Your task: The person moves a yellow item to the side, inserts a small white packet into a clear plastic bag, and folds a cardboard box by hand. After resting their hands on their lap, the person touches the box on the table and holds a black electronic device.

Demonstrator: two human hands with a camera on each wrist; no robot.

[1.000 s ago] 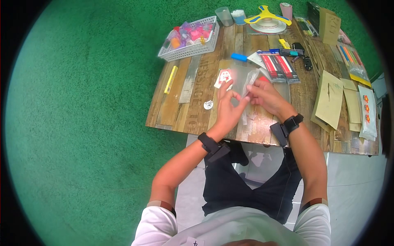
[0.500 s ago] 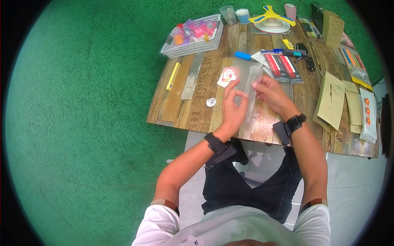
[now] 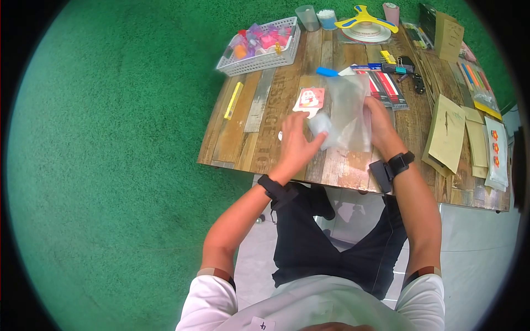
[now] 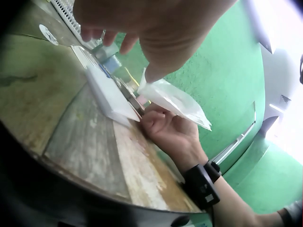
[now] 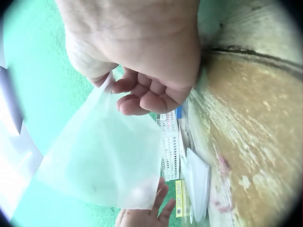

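In the head view my right hand [image 3: 382, 124] pinches the side of a clear frosted plastic bag [image 3: 349, 99]. Thumb and forefinger grip the bag's edge in the right wrist view, with the sheet [image 5: 113, 156] hanging from them. My left hand [image 3: 298, 144] has its fingers spread at the left of the bag, the thumb tip right at the bag [image 4: 177, 100] in the left wrist view. A whitish translucent piece [image 3: 320, 126] lies low by that thumb, seen on the table as a flat white packet [image 4: 106, 92]. Beyond the left fingertips is a pink cartoon card [image 3: 311, 98].
A white basket [image 3: 259, 63] of colourful items stands back left, near a yellow strip [image 3: 233, 101]. Behind the bag are a blue block [image 3: 327, 71] and red-and-black packs [image 3: 393, 91]. Brown envelopes [image 3: 443, 132] lie right; a yellow three-armed flyer [image 3: 361, 19] rests at the back.
The bag, earlier narrow and bunched between both hands, now spreads wide and flat. My left hand has moved left and opened its fingers; the right hand has shifted slightly right, keeping the bag.
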